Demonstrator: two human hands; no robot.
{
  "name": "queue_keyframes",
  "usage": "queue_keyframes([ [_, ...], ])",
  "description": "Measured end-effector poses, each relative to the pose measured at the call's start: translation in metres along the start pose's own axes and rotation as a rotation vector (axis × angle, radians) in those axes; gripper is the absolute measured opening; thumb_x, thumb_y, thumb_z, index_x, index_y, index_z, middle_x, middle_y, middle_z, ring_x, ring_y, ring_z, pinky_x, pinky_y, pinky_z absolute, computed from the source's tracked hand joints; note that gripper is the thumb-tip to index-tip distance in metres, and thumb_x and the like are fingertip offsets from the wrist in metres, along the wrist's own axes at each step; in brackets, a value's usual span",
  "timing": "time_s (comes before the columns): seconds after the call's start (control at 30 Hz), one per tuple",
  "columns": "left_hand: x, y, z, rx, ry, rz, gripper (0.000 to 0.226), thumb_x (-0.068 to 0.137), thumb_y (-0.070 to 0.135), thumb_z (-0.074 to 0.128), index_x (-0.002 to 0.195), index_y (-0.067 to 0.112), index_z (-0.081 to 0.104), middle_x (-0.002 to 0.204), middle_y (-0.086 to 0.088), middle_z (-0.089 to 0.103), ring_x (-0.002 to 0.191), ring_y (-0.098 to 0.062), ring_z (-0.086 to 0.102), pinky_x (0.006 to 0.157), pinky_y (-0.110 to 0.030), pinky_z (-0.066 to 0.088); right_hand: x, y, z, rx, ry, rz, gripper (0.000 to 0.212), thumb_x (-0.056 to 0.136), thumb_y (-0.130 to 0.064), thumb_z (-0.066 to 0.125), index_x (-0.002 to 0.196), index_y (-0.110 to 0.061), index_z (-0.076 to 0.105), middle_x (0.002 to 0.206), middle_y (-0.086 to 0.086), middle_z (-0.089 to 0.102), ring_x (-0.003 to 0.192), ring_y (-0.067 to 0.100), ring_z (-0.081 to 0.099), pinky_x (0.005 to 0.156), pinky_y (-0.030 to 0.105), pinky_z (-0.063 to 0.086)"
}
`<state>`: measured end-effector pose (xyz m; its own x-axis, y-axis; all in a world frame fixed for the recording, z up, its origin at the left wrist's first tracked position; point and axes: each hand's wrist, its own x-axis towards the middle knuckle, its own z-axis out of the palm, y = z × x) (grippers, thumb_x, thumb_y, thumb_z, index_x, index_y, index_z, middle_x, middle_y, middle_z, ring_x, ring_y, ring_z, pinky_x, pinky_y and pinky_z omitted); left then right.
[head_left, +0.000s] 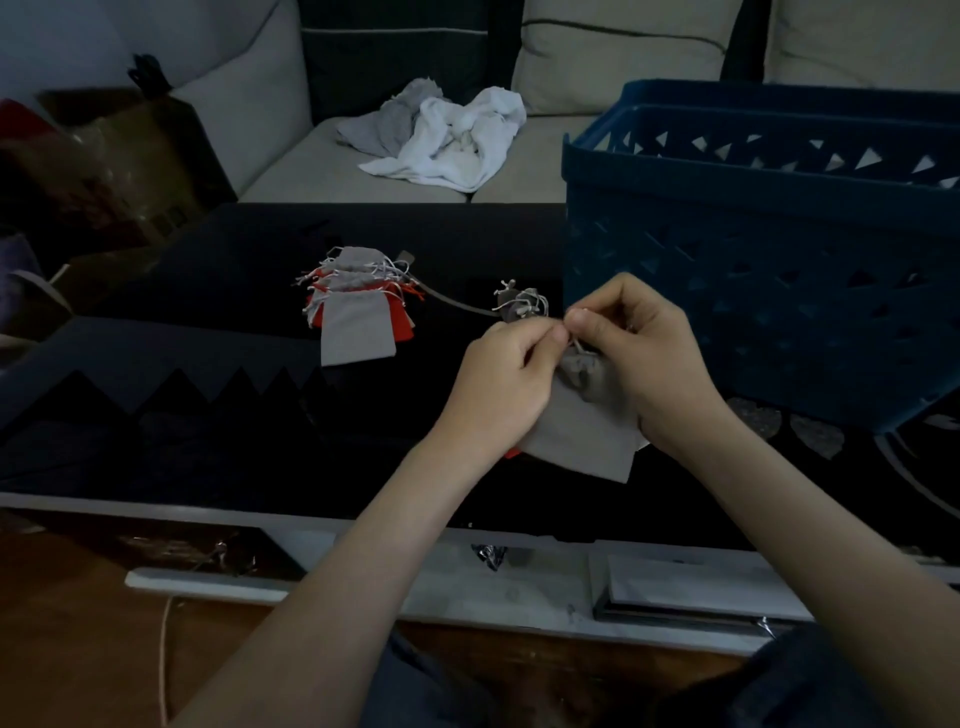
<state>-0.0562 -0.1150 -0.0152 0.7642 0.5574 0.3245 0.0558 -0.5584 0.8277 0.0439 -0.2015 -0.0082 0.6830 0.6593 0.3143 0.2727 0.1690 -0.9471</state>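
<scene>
Grey drawstring pouch (576, 439) sits over the dark counter (208, 291), near the blue basket (753, 249). Your left grip (506, 374) pinches its cord at the gathered mouth. Your right grip (644, 358) pinches there too, fingers curled round the pouch's neck. A pile of grey and red pouches (356, 312) lies further left.

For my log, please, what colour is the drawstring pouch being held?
The drawstring pouch is grey; head view.

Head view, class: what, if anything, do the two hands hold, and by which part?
Both the left hand and right hand hold one grey drawstring pouch, pinching its cords at the gathered mouth.
</scene>
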Motion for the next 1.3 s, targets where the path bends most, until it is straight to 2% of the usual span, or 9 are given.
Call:
queue_keyframes([
  [0.27,-0.001,0.003,0.014,0.158,0.16,0.106,0.016,0.089,0.019,0.064,0.078,0.006,0.066,0.072,0.002,0.06,0.078,-0.015,0.054,0.065,-0.021,0.037,0.001,-0.006,-0.004,-0.044,-0.056,-0.07,0.01,0.094,-0.008,0.054,0.084,-0.008,0.057,0.073,-0.002,0.059,0.069,0.004,0.057,0.066,0.016,0.046],
  [0.43,0.005,0.003,0.004,-0.176,0.157,-0.02,0.012,0.092,0.018,0.061,0.088,0.014,0.072,0.084,0.002,0.071,0.081,-0.007,0.064,0.074,-0.019,0.047,0.005,-0.003,-0.016,-0.394,-0.131,-0.104,0.011,0.096,-0.021,0.052,0.106,-0.022,0.055,0.085,-0.007,0.065,0.082,0.001,0.059,0.075,0.015,0.043],
  [0.6,0.006,0.008,0.0,-0.576,0.104,-0.123,0.02,0.094,0.005,0.054,0.082,0.012,0.069,0.071,0.007,0.069,0.07,0.0,0.063,0.065,-0.012,0.047,0.005,0.002,-0.016,-0.527,-0.285,-0.065,0.017,0.098,-0.021,0.048,0.083,-0.021,0.055,0.072,-0.008,0.053,0.063,-0.007,0.049,0.059,0.01,0.036],
  [0.7,0.006,0.01,-0.002,-0.589,0.055,-0.13,0.022,0.094,0.003,0.053,0.082,0.011,0.069,0.068,0.008,0.069,0.066,0.004,0.062,0.059,-0.007,0.043,0.007,0.005,-0.018,-0.514,-0.328,-0.065,0.021,0.097,-0.019,0.049,0.081,-0.011,0.06,0.075,-0.004,0.05,0.068,-0.006,0.047,0.065,0.01,0.036],
  [0.83,0.008,0.004,-0.005,-0.491,0.042,-0.156,0.021,0.093,0.008,0.056,0.082,0.015,0.072,0.077,-0.003,0.065,0.07,-0.001,0.06,0.067,-0.012,0.046,0.01,0.006,-0.027,-0.536,-0.411,0.045,0.023,0.094,-0.021,0.053,0.074,-0.014,0.061,0.081,-0.005,0.049,0.073,-0.002,0.048,0.074,0.014,0.036],
  [0.97,0.009,-0.001,-0.008,-0.364,0.021,-0.15,0.021,0.094,0.012,0.057,0.076,0.015,0.068,0.078,0.007,0.069,0.082,-0.001,0.064,0.08,-0.017,0.048,0.011,0.005,-0.032,-0.238,-0.284,0.271,0.035,0.096,-0.022,0.052,0.063,-0.011,0.051,0.069,0.008,0.041,0.063,0.014,0.039,0.064,0.024,0.032],
  [1.03,0.009,-0.002,-0.007,-0.318,0.032,-0.166,0.003,0.092,0.014,0.061,0.091,0.015,0.063,0.07,0.007,0.066,0.074,-0.004,0.064,0.074,-0.019,0.048,0.011,0.004,-0.029,-0.025,-0.19,0.318,0.035,0.097,-0.02,0.049,0.063,-0.011,0.05,0.061,0.003,0.042,0.056,0.009,0.037,0.061,0.024,0.029],
  [1.13,0.011,-0.006,-0.003,-0.29,0.084,-0.208,0.006,0.089,0.016,0.065,0.091,0.015,0.059,0.07,0.003,0.067,0.073,-0.01,0.065,0.075,-0.026,0.051,0.008,0.002,-0.019,0.178,-0.196,0.316,0.029,0.099,-0.009,0.041,0.073,-0.009,0.055,0.061,-0.003,0.053,0.052,0.0,0.048,0.056,0.012,0.037],
  [1.3,0.009,-0.006,0.001,-0.269,0.119,-0.201,0.013,0.09,0.018,0.062,0.08,0.022,0.069,0.077,0.001,0.071,0.079,-0.01,0.067,0.079,-0.031,0.052,-0.001,0.001,-0.008,-0.007,-0.301,0.093,0.026,0.094,0.006,0.043,0.086,-0.012,0.062,0.075,-0.001,0.063,0.076,0.004,0.059,0.072,0.011,0.045],
])
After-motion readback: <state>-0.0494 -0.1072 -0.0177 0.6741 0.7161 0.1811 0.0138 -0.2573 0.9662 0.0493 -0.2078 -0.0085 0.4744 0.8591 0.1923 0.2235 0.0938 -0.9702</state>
